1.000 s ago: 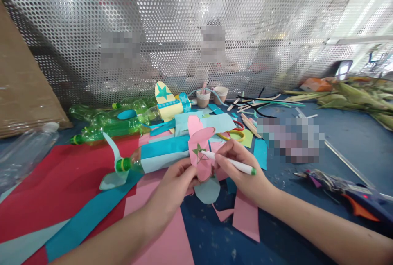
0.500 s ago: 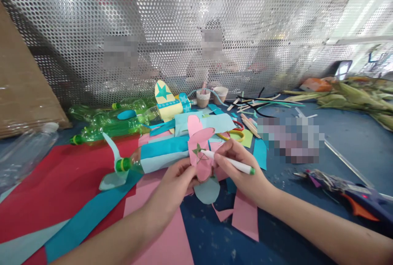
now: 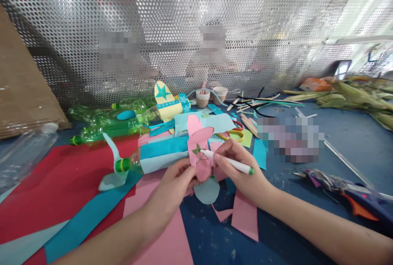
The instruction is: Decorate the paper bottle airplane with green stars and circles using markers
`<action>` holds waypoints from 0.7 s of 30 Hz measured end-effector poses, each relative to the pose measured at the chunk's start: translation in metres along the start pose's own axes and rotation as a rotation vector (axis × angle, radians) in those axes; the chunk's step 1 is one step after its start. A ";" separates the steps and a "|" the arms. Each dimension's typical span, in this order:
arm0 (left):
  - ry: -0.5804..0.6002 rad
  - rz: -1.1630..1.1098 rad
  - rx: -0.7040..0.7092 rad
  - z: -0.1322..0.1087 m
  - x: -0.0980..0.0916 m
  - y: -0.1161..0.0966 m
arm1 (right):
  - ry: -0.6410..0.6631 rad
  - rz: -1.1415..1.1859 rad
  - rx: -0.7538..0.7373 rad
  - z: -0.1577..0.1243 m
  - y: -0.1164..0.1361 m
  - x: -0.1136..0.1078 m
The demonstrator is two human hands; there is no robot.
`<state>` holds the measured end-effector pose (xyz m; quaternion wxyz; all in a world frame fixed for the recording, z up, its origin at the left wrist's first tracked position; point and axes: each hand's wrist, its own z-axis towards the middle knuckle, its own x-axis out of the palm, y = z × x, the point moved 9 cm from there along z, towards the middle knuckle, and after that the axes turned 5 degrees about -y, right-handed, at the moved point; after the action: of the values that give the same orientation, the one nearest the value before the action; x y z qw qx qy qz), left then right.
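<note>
A bottle plane (image 3: 159, 154) wrapped in blue paper lies on its side, with a green cap, a pale propeller (image 3: 112, 166) and a pink paper wing (image 3: 199, 150). My left hand (image 3: 175, 187) pinches the wing's lower edge. A white marker with a green end (image 3: 230, 162) is gripped in my right hand (image 3: 239, 166). Its tip rests on a star outline drawn on the wing, partly filled in green.
Red, pink and blue paper sheets (image 3: 61, 191) cover the near table. Green bottles (image 3: 107, 121) and a yellow-winged bottle plane (image 3: 167, 103) lie behind. Two small cups (image 3: 210, 96), sticks, scissors handles (image 3: 235, 132), a glue gun (image 3: 346, 193) and corn husks (image 3: 353, 95) sit right. Perforated metal screen at back.
The marker tip has made only small strokes on the star. Both hands and the plane stay almost where they were.
</note>
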<state>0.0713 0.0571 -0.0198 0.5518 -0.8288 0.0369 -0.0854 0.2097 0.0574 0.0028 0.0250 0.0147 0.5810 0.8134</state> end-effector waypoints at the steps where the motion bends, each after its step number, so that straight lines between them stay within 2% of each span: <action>1: 0.002 -0.001 0.004 0.001 0.000 0.000 | -0.001 -0.001 0.003 0.000 0.000 0.000; 10: -0.007 0.002 -0.005 -0.001 0.000 0.000 | -0.021 -0.020 0.000 0.000 0.000 -0.003; 21: -0.010 0.025 0.010 -0.001 -0.001 0.000 | 0.019 0.021 0.022 -0.001 -0.001 0.002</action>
<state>0.0701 0.0560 -0.0198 0.5572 -0.8258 0.0440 -0.0748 0.2076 0.0571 0.0020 0.0108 0.0136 0.5898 0.8074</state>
